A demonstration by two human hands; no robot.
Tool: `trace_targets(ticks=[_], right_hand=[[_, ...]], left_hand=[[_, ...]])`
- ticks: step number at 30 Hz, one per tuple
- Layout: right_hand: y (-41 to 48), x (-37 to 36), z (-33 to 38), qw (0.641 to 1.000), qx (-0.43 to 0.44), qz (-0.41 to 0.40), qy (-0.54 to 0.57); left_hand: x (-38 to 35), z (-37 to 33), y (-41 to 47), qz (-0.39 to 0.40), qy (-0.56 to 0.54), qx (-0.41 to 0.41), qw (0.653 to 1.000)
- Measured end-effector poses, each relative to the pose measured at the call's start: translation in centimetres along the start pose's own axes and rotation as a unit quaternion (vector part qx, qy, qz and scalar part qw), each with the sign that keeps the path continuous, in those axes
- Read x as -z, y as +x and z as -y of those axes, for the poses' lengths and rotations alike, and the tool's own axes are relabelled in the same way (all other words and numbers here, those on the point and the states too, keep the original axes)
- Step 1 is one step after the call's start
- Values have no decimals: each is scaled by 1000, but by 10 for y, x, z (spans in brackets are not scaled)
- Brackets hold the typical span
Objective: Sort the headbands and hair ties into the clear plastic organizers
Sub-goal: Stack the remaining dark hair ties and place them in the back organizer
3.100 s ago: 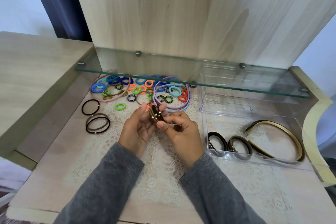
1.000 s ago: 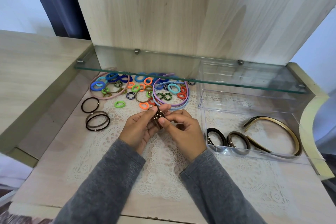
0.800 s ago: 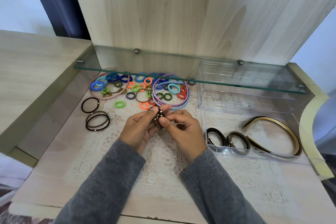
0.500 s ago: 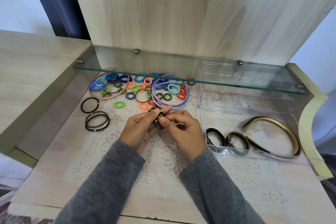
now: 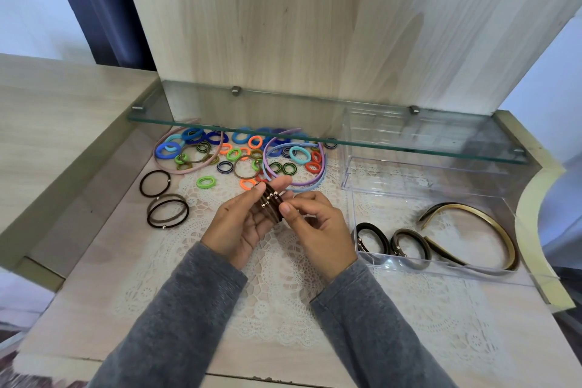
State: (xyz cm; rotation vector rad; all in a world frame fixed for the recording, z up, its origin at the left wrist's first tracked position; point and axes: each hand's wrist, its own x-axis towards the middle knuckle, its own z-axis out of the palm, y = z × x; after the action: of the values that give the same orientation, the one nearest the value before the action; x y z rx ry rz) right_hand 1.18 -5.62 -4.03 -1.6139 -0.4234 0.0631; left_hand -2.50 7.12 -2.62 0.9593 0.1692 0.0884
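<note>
Brown hair ties [image 5: 270,202], a small stack of them with tiny metal beads, sit between my two hands above the lace doily [image 5: 267,264] in the middle of the bench [image 5: 91,264]. My left hand [image 5: 241,224] cradles the stack from the left, its fingers [image 5: 252,197] curled round it and the thumb lying across the top. My right hand [image 5: 318,227] pinches the near edge of the same stack between thumb and forefinger, the other fingers folded in loosely. Both grey sleeves [image 5: 195,309] reach in from the bottom.

To my right a clear organizer [image 5: 403,208] lies on the bench. Inside it, along the front wall, are two dark hair tie bundles [image 5: 373,238] side by side, and beside them a gold-and-black headband [image 5: 472,230] lying flat. A second clear organizer [image 5: 393,173] stands just behind it, partly under the glass shelf [image 5: 315,139].

Under that shelf, towards the back, the unsorted pile of coloured hair ties [image 5: 242,149] spreads out in blue, orange, green and teal. A pink headband [image 5: 189,167] loops round the left part of the pile, and purple and blue headbands [image 5: 310,181] curve round the right part. On the left, apart from the pile, lie a single black hair tie [image 5: 154,183] and, nearer me, a few brown and black ones [image 5: 168,210] overlapping.
</note>
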Motion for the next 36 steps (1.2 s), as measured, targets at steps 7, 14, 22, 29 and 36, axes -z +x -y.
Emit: trace_targets(ticks=[7, 14, 22, 29, 36], right_hand=[[-3, 0, 2, 1000, -14, 20, -6], [-4, -7, -4, 998, 17, 50, -31], [-2, -12, 4, 993, 23, 66, -96], [-1, 1, 20, 983, 38, 92, -157], [7, 36, 44, 936, 163, 88, -298]], left_hand=[[-1, -2, -1, 10, -7, 10, 1000], [-1, -11, -3, 5, -43, 45, 998], [2, -20, 1, -2, -54, 64, 996], [-1, -29, -1, 2, -97, 92, 991], [-13, -39, -1, 42, -80, 182, 979]])
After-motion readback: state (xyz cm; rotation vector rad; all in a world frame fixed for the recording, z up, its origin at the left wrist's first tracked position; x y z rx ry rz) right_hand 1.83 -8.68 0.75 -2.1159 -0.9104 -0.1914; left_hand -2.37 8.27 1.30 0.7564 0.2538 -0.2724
